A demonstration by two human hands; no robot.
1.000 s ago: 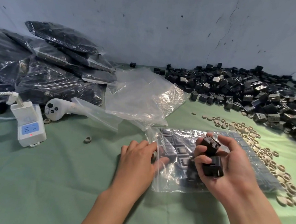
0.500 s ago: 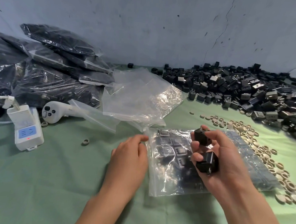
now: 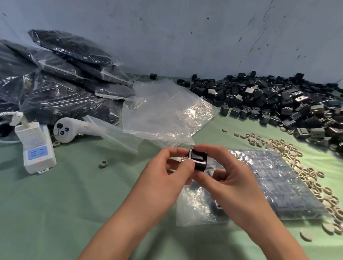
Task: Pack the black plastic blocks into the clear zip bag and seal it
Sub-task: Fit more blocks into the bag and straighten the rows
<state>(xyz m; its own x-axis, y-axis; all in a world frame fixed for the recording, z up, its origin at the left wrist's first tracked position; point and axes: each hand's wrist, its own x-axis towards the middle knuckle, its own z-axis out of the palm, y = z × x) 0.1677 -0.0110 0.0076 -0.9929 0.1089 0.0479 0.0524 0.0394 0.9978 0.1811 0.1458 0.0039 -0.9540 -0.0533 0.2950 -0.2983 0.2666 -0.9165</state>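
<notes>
The left hand (image 3: 167,172) and the right hand (image 3: 231,185) both pinch 1 black block (image 3: 198,160) with curled fingers, above the green table (image 3: 53,212). The clear zip bag (image 3: 286,189), partly filled with blocks, lies flat on the table under the hands and to their right.

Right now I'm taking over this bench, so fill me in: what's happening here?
A person is mid-packing. Their left grip and right grip both pinch one black block just above the clear zip bag, which lies on the green cloth, already holds rows of blocks and looks unsealed. A loose block pile sits at the back right; filled bags are stacked at the left.
</notes>
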